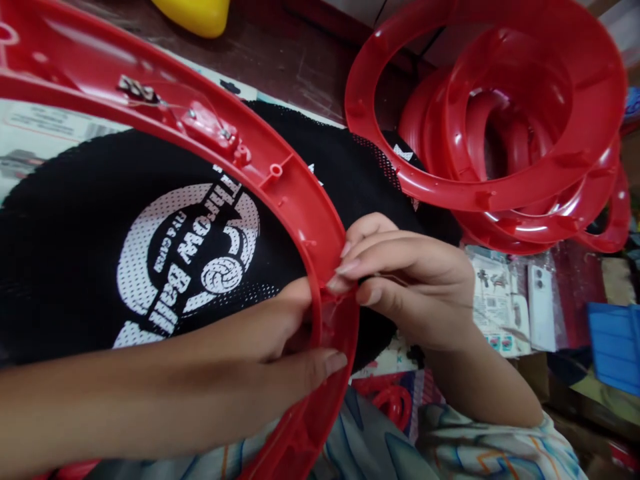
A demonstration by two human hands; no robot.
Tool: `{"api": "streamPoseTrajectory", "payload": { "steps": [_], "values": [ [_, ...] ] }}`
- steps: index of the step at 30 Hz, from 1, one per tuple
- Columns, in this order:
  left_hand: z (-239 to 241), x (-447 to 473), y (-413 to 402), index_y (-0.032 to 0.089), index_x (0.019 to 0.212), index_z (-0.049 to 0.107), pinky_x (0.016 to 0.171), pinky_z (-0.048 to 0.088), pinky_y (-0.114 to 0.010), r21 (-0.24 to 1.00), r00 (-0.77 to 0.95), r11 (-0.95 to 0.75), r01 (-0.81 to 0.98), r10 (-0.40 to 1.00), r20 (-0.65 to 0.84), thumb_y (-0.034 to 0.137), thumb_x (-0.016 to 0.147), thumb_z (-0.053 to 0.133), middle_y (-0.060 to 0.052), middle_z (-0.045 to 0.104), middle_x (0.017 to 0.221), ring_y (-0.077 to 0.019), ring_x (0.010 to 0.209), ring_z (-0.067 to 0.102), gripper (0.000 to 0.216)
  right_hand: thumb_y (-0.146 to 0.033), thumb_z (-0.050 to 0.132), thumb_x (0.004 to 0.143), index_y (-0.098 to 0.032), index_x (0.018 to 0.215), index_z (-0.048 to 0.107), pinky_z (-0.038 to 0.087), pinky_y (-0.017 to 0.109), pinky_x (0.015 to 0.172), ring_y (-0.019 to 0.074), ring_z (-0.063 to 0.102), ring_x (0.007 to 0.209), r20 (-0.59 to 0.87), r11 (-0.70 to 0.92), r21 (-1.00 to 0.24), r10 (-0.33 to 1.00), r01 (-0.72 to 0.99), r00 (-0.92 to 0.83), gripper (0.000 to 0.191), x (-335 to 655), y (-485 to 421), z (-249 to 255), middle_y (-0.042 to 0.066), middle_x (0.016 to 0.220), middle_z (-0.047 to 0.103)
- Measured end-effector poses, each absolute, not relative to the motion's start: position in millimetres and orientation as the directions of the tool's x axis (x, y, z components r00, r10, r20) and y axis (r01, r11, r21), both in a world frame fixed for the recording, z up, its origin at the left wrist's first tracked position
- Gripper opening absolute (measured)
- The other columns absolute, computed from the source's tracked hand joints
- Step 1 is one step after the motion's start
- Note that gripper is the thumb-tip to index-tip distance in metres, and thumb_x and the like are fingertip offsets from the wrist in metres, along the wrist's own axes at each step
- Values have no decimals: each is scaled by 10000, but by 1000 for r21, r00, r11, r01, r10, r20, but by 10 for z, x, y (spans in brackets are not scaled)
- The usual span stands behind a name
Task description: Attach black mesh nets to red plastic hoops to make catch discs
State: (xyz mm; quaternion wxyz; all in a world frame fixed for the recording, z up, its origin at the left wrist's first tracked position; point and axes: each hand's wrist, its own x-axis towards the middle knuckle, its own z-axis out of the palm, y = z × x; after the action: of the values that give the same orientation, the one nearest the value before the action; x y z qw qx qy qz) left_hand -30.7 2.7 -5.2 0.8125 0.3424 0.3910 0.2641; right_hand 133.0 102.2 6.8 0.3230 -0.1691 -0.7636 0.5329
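Note:
A large red plastic ring [320, 213], hollow side up, curves across the view. Inside its channel sit a small electronic part with thin wires [210, 127] and a dark metallic piece [135, 89]. My left hand [280, 340] is closed around the near part of the ring, thumb in the channel and fingers hidden beneath. My right hand [420, 280] is at the ring's outer edge, fingertips reaching into the channel and thumb close to them. A bit of something dark shows by the thumb, too small to name. Under the ring lies black cloth [65, 213] with white "Throw Ball" lettering.
Several red rings [540, 167] are stacked at the back right. A yellow object [200, 13] stands at the top. Beside the stack are printed packaging [495, 293] and a pale phone-shaped item [543, 307]. A blue object [615, 343] is at the right edge.

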Motion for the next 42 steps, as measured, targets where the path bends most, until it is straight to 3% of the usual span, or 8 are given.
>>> {"api": "streamPoseTrajectory", "payload": {
  "steps": [6, 11, 17, 19, 23, 29, 35, 42],
  "values": [
    [15, -317, 58, 364, 1402, 382, 902, 501, -257, 693, 535, 651, -309, 722, -440, 284, 905, 606, 12, 613, 1212, -172, 1131, 582, 550, -238, 745, 807, -276, 1036, 722, 566, 341, 831, 164, 666, 883, 243, 305, -952, 680, -35, -691, 233, 1365, 1034, 130, -12, 892, 745],
    [50, -338, 100, 323, 1411, 349, 745, 532, -217, 613, 520, 643, -459, 754, -401, 231, 896, 617, 11, 619, 996, -122, 879, 619, 588, -322, 728, 820, -276, 1149, 650, 584, 324, 837, 171, 682, 957, 228, 314, -949, 748, 30, -624, 341, 1361, 983, 117, 16, 1063, 712],
    [46, -422, 211, 199, 1091, 548, 642, 530, -188, 715, 352, 500, -488, 863, -363, 187, 861, 643, 11, 644, 880, -109, 763, 635, 250, -262, 703, 839, -216, 1006, 654, 581, 280, 726, 151, 668, 846, 293, 410, -910, 743, 64, -602, 181, 1351, 1005, 119, 34, 943, 681],
    [29, -455, 261, 189, 1005, 544, 612, 527, -181, 731, 295, 471, -493, 881, -369, 193, 849, 653, 24, 646, 838, -98, 713, 635, 191, -245, 694, 843, -216, 941, 658, 568, 281, 703, 141, 653, 795, 372, 536, -842, 662, 65, -650, 108, 1360, 1022, 172, 24, 879, 672],
    [3, -494, 343, 184, 955, 520, 597, 519, -171, 749, 252, 439, -496, 898, -360, 165, 810, 670, 25, 654, 835, -80, 668, 613, 210, -297, 690, 857, -239, 907, 682, 553, 302, 811, 142, 653, 873, 461, 854, -519, 271, -10, -845, 77, 1379, 942, 322, 8, 886, 717],
    [-25, -473, 383, 186, 926, 525, 574, 482, -174, 764, 215, 439, -473, 898, -383, 185, 780, 686, 37, 641, 764, -87, 655, 602, 218, -233, 599, 925, -172, 1040, 697, 510, 328, 946, 182, 609, 1102, 429, 943, -311, 26, -120, -903, 164, 1340, 711, 267, -16, 1090, 737],
    [-48, -449, 397, 187, 930, 517, 585, 485, -190, 783, 199, 445, -435, 895, -398, 170, 775, 675, 26, 654, 808, -96, 677, 605, 222, -208, 625, 901, -199, 891, 692, 465, 321, 739, 163, 591, 903, 413, 942, -318, 33, -110, -910, 68, 1293, 671, 127, -14, 941, 699],
    [-36, -465, 402, 192, 905, 529, 579, 484, -208, 784, 200, 441, -436, 897, -393, 184, 764, 682, 34, 635, 770, -112, 677, 615, 209, -196, 622, 886, -240, 777, 711, 404, 351, 695, 170, 520, 859, 490, 947, -300, 47, -117, -870, 148, 1273, 690, 141, -51, 891, 688]
  ]
}}
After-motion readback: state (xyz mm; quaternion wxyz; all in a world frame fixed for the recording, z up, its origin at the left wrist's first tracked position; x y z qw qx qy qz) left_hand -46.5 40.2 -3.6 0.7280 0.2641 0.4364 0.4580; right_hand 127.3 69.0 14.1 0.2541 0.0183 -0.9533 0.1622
